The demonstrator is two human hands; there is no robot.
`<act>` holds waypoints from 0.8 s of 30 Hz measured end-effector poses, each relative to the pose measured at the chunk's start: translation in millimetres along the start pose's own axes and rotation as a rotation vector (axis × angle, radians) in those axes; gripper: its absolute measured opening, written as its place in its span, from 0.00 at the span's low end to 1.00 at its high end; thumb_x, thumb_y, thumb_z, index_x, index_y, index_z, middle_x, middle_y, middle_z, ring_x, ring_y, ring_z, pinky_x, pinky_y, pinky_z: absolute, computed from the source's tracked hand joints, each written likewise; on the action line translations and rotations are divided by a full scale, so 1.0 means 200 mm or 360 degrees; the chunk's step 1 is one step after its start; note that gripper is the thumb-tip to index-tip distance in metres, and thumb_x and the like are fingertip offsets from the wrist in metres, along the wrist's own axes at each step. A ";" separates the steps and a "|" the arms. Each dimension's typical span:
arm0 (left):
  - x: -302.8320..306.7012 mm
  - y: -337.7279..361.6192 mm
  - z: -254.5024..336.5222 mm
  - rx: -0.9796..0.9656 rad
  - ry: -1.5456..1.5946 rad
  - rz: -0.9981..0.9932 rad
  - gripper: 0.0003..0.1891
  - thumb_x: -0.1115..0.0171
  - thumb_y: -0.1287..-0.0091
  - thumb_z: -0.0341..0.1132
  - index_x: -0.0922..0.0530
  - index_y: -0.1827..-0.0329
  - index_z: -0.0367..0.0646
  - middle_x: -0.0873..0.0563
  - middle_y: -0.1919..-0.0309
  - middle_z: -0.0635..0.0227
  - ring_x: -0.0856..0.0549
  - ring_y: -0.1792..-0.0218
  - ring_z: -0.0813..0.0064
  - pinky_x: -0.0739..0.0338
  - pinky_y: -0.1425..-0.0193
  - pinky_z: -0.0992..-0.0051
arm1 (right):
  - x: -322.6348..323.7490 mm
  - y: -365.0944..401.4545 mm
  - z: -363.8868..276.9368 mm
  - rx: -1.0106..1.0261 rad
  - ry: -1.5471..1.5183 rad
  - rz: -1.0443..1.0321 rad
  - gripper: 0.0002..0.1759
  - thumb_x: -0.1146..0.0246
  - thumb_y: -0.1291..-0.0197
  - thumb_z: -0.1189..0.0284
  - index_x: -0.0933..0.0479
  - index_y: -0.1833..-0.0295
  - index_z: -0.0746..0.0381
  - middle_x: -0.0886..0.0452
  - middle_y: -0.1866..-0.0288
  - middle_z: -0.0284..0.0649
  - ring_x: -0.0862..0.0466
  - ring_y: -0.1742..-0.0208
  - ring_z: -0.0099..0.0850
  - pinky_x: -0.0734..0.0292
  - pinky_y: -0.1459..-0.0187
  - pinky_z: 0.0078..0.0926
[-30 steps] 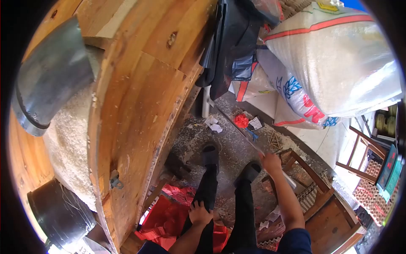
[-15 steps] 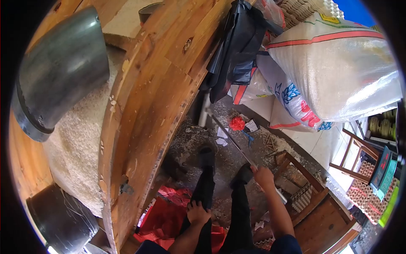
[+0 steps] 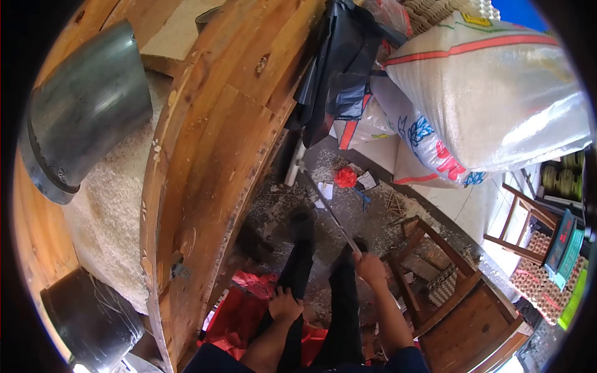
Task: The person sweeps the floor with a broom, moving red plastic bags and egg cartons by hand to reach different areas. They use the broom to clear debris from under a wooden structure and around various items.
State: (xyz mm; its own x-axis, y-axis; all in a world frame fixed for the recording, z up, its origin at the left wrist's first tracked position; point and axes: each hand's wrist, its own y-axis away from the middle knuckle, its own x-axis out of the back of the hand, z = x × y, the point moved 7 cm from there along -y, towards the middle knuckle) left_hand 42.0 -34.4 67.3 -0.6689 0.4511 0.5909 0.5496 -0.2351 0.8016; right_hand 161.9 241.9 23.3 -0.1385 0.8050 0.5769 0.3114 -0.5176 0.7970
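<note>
We note the right hand (image 3: 370, 270) closed around a slim grey rod (image 3: 328, 211), its pale crosspiece (image 3: 295, 164) well beyond the fingers; left hand (image 3: 285, 306) spread on a trouser leg (image 3: 296, 264). Ahead of both: littered, speckled floor (image 3: 273, 200), bulging sacks (image 3: 491, 93) rightward.

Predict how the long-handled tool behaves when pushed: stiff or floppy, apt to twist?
Probably stiff: the slim shaft looks straight from the right hand to the crosswise head. Likely light for its length, since one hand holds it. May twist or swing, as that grip sits well away from the head.
</note>
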 end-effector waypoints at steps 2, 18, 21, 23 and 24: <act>0.00 0.01 0.00 -0.0008 0.0000 0.0041 0.24 0.38 0.46 0.47 0.21 0.48 0.43 0.23 0.48 0.58 0.22 0.44 0.55 0.22 0.47 0.57 | -0.06 0.09 0.15 -0.0171 0.0012 0.0006 0.33 0.50 0.30 0.48 0.19 0.62 0.71 0.18 0.65 0.65 0.18 0.59 0.63 0.22 0.56 0.55; -0.21 0.17 0.15 0.0047 0.0098 0.0104 0.25 0.37 0.46 0.46 0.22 0.47 0.42 0.22 0.46 0.56 0.24 0.42 0.51 0.26 0.40 0.55 | -0.05 0.93 0.32 0.0122 -0.0435 -0.0373 0.24 0.46 0.30 0.56 0.22 0.59 0.70 0.21 0.72 0.65 0.19 0.64 0.64 0.24 0.63 0.57; -0.29 0.19 0.10 0.0165 0.0495 0.0192 0.25 0.38 0.42 0.48 0.22 0.45 0.41 0.21 0.45 0.55 0.24 0.40 0.51 0.26 0.38 0.58 | -0.07 0.90 0.29 0.0205 -0.0427 -0.0421 0.23 0.47 0.29 0.57 0.22 0.59 0.70 0.21 0.72 0.65 0.19 0.62 0.64 0.24 0.63 0.56; -0.41 0.09 -0.02 0.0236 0.1075 0.0424 0.26 0.40 0.37 0.51 0.23 0.43 0.40 0.20 0.46 0.55 0.25 0.38 0.52 0.28 0.35 0.62 | -0.09 0.92 0.28 0.0225 -0.0504 -0.0462 0.23 0.47 0.29 0.57 0.22 0.60 0.69 0.21 0.72 0.66 0.19 0.62 0.63 0.24 0.62 0.55; -0.48 0.00 -0.12 0.0219 0.1342 0.0574 0.27 0.42 0.34 0.52 0.24 0.42 0.39 0.19 0.47 0.55 0.25 0.37 0.53 0.29 0.34 0.64 | -0.08 0.98 0.27 0.0209 -0.0576 -0.0504 0.23 0.47 0.29 0.57 0.22 0.60 0.69 0.22 0.72 0.65 0.19 0.62 0.63 0.24 0.63 0.55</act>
State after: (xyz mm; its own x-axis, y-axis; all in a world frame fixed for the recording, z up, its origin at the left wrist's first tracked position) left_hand 95.0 -98.2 12.2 -0.5592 -0.4174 0.7163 0.8136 -0.1108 0.5707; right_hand 276.6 143.9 159.7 0.0827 0.9778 0.1924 0.4261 -0.2092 0.8802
